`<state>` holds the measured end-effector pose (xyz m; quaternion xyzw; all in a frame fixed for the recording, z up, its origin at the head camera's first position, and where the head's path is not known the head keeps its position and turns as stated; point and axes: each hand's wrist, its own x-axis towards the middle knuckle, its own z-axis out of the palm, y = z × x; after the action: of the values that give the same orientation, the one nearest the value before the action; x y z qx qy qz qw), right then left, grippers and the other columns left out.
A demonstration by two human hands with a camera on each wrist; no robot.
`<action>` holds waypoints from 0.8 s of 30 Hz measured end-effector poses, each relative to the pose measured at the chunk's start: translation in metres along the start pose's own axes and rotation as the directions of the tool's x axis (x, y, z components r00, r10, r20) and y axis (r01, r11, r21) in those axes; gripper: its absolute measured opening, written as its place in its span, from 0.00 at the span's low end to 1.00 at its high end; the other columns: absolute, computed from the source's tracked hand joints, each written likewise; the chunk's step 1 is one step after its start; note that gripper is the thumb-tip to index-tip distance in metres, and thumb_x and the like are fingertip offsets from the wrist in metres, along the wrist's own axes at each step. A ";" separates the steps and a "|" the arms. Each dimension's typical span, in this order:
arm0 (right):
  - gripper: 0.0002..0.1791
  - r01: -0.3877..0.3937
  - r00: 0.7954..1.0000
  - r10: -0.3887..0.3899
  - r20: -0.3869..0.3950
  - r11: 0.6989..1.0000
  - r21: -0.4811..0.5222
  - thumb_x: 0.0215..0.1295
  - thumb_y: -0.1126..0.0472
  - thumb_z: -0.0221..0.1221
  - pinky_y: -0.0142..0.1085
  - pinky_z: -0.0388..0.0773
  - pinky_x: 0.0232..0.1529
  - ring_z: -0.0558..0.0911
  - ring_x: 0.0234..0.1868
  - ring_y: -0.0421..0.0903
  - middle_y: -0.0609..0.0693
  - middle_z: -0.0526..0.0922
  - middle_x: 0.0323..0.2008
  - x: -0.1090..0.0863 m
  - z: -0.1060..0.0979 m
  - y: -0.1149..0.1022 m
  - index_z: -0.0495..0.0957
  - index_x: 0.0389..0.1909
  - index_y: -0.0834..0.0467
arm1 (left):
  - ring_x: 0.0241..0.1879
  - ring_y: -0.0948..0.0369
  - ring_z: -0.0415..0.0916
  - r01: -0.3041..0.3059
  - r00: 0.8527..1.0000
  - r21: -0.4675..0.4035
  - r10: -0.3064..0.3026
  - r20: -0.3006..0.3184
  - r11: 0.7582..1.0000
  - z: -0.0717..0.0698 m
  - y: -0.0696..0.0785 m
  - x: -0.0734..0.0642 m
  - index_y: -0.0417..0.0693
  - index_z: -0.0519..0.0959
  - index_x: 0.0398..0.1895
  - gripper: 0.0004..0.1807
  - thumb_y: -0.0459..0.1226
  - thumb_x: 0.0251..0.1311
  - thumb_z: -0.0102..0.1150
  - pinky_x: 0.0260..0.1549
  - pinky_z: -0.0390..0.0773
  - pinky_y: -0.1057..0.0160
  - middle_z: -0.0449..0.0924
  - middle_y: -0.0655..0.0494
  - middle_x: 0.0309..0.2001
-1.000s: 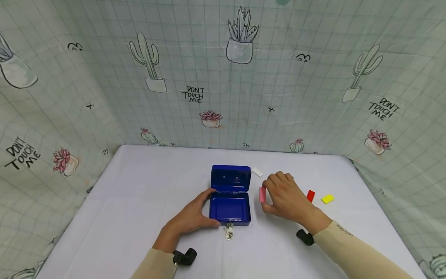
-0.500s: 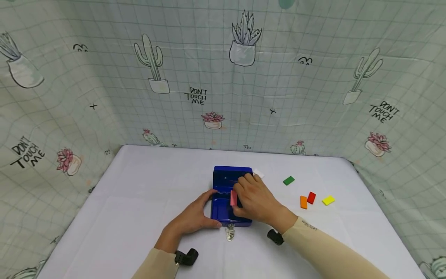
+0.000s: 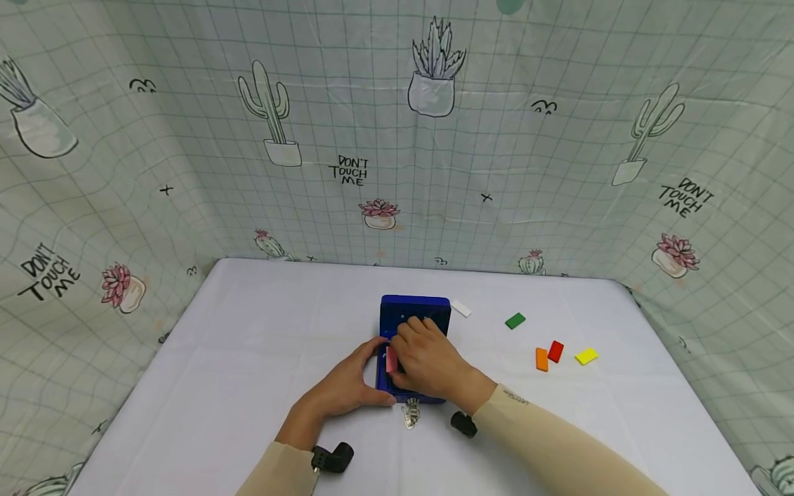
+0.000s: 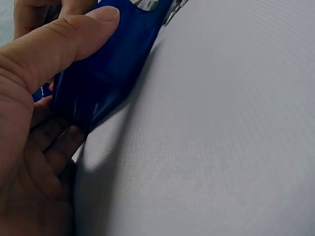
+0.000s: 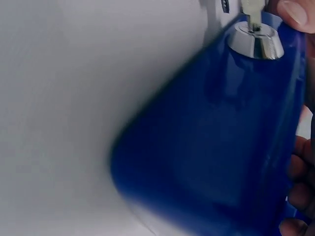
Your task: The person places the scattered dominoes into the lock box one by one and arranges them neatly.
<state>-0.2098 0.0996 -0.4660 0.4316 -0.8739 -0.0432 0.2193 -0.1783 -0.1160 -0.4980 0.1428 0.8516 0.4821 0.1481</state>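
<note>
A small blue metal cash box (image 3: 397, 308) stands with its lid raised at the middle of the white table. My left hand (image 3: 344, 389) grips its left side, thumb at the front wall and fingers toward the back corner; the left wrist view has that thumb (image 4: 74, 37) on the blue metal. Over the box's inside, my right hand (image 3: 428, 358) pinches a pink domino-like tile (image 3: 391, 359) upright near the left wall. My right hand hides most of the interior. At the front, a key (image 5: 253, 12) sits in the silver lock (image 5: 256, 44).
Flat tiles lie right of the box: white (image 3: 461, 308) by the lid, green (image 3: 515, 321) farther right, then orange (image 3: 542, 359), red (image 3: 555, 351) and yellow (image 3: 586, 356). A keyring charm (image 3: 411, 415) hangs before the box. A patterned curtain (image 3: 322, 213) rises behind the table.
My right hand has carried the pink tile leftward from beside the box to inside its left part, uncovering the green and orange tiles. My left hand has kept its grip on the box.
</note>
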 end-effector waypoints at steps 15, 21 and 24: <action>0.26 -0.012 0.998 0.013 0.063 1.000 -0.014 0.61 0.37 0.68 0.44 0.76 0.48 0.76 0.45 0.48 0.47 0.81 0.42 0.005 0.008 -0.006 0.84 0.46 0.55 | 0.83 0.45 0.51 0.026 1.000 -0.003 -0.026 0.009 1.000 0.000 0.000 0.001 0.58 0.56 0.85 0.63 0.53 0.47 0.83 0.79 0.55 0.34 0.54 0.49 0.84; 0.26 0.000 0.997 0.002 0.079 1.000 -0.023 0.63 0.37 0.67 0.42 0.74 0.46 0.75 0.44 0.47 0.46 0.81 0.40 0.005 0.010 -0.007 0.86 0.46 0.55 | 0.83 0.45 0.52 0.022 1.000 0.000 -0.022 0.010 1.000 0.000 0.000 0.001 0.57 0.55 0.85 0.63 0.52 0.47 0.83 0.78 0.55 0.35 0.55 0.47 0.84; 0.25 0.001 0.996 0.000 0.088 1.000 -0.021 0.63 0.37 0.68 0.42 0.74 0.46 0.75 0.45 0.47 0.45 0.81 0.40 0.004 0.011 -0.007 0.87 0.45 0.54 | 0.83 0.45 0.52 0.020 1.000 0.007 -0.020 0.011 1.000 0.000 0.000 0.001 0.56 0.55 0.85 0.63 0.52 0.47 0.83 0.78 0.55 0.35 0.55 0.47 0.84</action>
<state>-0.2115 0.0903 -0.4764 0.4272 -0.8822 -0.0713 0.1850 -0.1789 -0.1152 -0.4982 0.1376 0.8537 0.4771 0.1568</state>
